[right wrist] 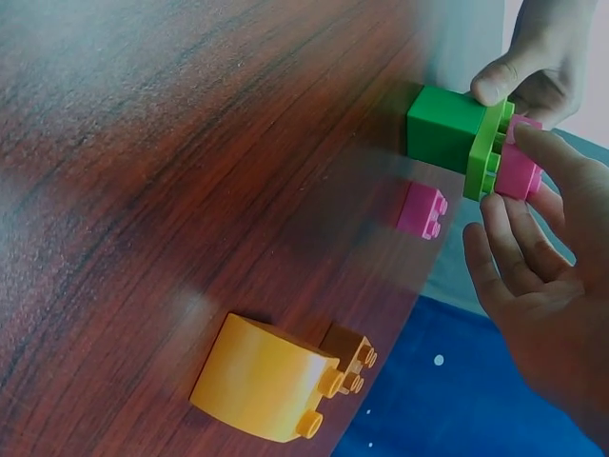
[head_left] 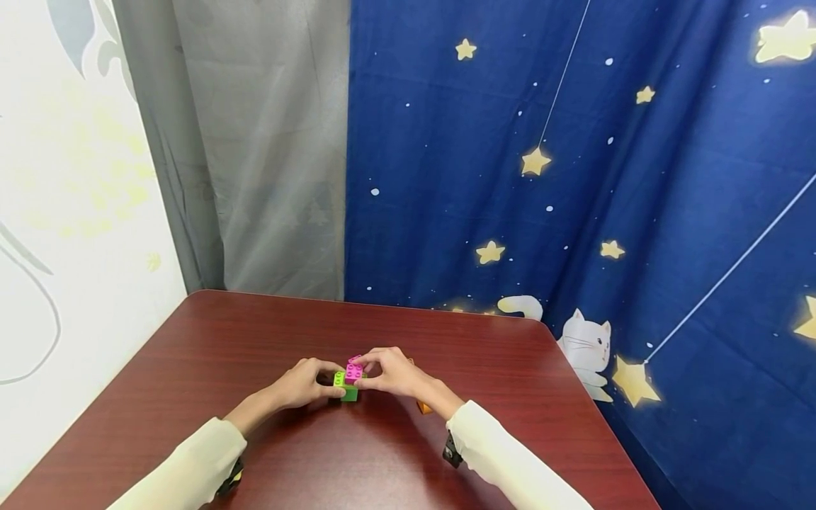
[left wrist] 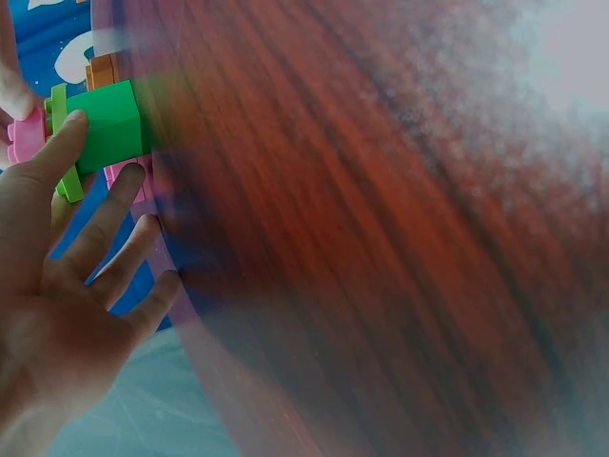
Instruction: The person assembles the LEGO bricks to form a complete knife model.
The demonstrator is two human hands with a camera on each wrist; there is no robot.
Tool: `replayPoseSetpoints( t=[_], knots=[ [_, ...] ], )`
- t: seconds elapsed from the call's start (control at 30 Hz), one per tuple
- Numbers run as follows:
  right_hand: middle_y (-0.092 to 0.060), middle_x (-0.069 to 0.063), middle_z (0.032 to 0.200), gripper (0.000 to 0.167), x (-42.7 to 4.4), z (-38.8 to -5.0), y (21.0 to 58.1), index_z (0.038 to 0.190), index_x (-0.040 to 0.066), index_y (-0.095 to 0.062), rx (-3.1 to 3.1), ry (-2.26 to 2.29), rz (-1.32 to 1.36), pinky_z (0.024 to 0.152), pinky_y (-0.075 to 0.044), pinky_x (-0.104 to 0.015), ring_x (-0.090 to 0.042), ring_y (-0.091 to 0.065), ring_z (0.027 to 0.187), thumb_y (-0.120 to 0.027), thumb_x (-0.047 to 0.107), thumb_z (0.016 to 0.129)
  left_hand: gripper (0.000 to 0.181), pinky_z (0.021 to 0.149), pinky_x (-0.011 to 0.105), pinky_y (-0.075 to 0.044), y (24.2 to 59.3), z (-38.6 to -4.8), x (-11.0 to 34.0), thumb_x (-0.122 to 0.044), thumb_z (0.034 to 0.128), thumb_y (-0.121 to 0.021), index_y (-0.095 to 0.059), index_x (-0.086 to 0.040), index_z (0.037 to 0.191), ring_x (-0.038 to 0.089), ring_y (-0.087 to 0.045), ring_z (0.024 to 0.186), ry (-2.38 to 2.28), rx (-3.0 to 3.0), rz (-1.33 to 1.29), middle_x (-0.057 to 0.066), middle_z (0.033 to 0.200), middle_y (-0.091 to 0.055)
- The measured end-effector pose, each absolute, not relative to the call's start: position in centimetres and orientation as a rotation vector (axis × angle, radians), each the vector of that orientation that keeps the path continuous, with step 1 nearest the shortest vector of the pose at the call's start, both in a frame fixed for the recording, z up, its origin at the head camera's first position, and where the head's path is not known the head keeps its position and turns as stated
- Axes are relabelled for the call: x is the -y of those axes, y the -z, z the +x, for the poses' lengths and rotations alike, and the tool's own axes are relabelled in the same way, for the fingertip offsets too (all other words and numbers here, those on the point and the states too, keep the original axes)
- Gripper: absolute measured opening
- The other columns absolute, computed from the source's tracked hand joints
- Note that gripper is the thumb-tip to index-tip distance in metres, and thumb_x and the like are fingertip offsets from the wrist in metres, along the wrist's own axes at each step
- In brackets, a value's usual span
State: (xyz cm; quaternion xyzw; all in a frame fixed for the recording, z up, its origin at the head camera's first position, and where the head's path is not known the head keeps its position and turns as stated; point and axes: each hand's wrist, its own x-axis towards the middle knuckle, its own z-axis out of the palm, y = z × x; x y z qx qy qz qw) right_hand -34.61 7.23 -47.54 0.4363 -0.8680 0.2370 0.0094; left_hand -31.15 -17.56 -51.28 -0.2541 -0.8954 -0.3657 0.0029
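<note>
A dark green toy brick stands on the table with a flat lime green brick on top of it. My left hand pinches these green bricks between thumb and fingers from the left side. From the right, my right hand pinches a pink brick at the lime brick's studs; whether it is fully seated I cannot tell. The left hand's other fingers are spread beside the stack. A second pink brick lies on the table behind the stack.
A curved yellow-orange brick and a smaller orange brick stand on the brown table, near the right forearm. Beyond the table's far edge hang a grey curtain and a blue star-patterned curtain.
</note>
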Motion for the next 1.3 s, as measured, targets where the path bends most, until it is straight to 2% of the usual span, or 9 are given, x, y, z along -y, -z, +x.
replayPoseSetpoints(
  t=[0.2,0.3,0.47,0.73,1.1,1.3],
  knots=[
    [-0.074,0.002,0.111,0.04,-7.0,-34.8,47.8,0.129,0.013,-0.075,2.705,-0.753,1.38,0.08,-0.054,-0.019,-0.008,-0.069,0.095,-0.082,0.027,0.092,0.028,0.074,0.027,-0.053,51.3,-31.1,17.6,-0.032,0.0903,-0.083,-0.077,-0.016,0.112,0.01,-0.066,0.082,1.156,2.796,-0.816,-0.009,0.09,-0.073],
    [-0.074,0.002,0.111,0.04,-6.9,-34.9,48.1,0.128,0.014,-0.075,2.699,-0.756,1.38,0.079,-0.054,-0.021,-0.008,-0.069,0.094,-0.082,0.027,0.092,0.028,0.073,0.027,-0.052,51.3,-31.1,17.6,-0.031,0.0905,-0.083,-0.077,-0.015,0.112,0.01,-0.066,0.081,1.158,2.794,-0.82,-0.009,0.089,-0.073],
    [-0.073,0.003,0.109,0.039,-6.8,-35.0,48.2,0.128,0.015,-0.075,2.706,-0.762,1.369,0.076,-0.051,-0.017,-0.009,-0.068,0.095,-0.082,0.028,0.092,0.026,0.074,0.026,-0.052,51.3,-31.2,17.6,-0.031,0.0905,-0.083,-0.077,-0.017,0.111,0.009,-0.066,0.081,1.146,2.8,-0.825,-0.011,0.088,-0.073],
    [-0.072,0.003,0.108,0.039,-6.7,-34.9,48.2,0.129,0.017,-0.075,2.705,-0.782,1.37,0.079,-0.05,-0.016,-0.012,-0.068,0.097,-0.082,0.029,0.092,0.025,0.074,0.026,-0.052,51.4,-31.3,17.6,-0.034,0.09,-0.083,-0.076,-0.02,0.11,0.007,-0.066,0.08,1.14,2.805,-0.826,-0.013,0.087,-0.072],
    [-0.07,0.002,0.107,0.038,-6.4,-34.8,48.9,0.126,0.016,-0.076,2.657,-0.828,1.328,0.078,-0.048,-0.014,-0.008,-0.064,0.093,-0.083,0.031,0.091,0.025,0.074,0.026,-0.053,51.5,-31.5,17.7,-0.032,0.091,-0.082,-0.075,-0.02,0.112,0.007,-0.066,0.081,1.143,2.808,-0.84,-0.012,0.089,-0.073],
    [-0.072,0.003,0.102,0.035,-6.3,-34.6,49.3,0.122,0.014,-0.076,2.625,-0.922,1.315,0.076,-0.053,-0.019,-0.011,-0.069,0.089,-0.084,0.027,0.091,0.025,0.073,0.025,-0.053,51.3,-31.4,17.6,-0.031,0.0912,-0.082,-0.075,-0.018,0.112,0.005,-0.066,0.081,1.149,2.802,-0.857,-0.013,0.089,-0.073]
  ],
)
